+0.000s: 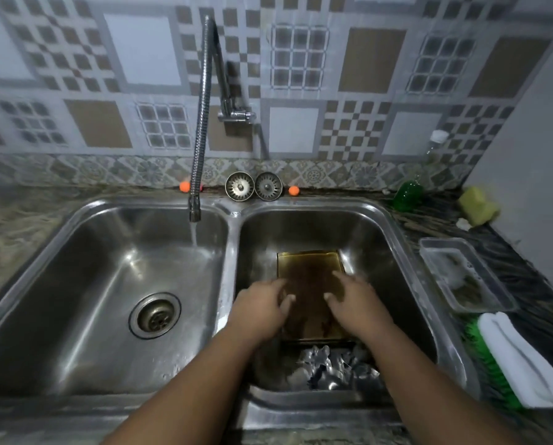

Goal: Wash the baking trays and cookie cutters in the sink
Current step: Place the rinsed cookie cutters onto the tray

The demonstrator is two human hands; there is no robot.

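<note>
Brown tray [310, 268] in rt basin [301, 232] under left hand [262, 303] & right hand [355, 300], fingers apart, flat; cutters [329, 367] wristward of fingers.

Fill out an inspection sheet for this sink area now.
Surface: steel double sink set in a marbled counter; tap runs water into the left basin.
Job's things: baking tray lies in the right basin; cookie cutters heaped at its near end.
Clutter: strainer plugs behind the sink; soap bottle, sponge, plastic container and brush to the right.
Hands: left hand and right hand rest on the baking tray, fingers spread.
Cables: nothing seen.
Surroundings: patterned tiled wall.
</note>
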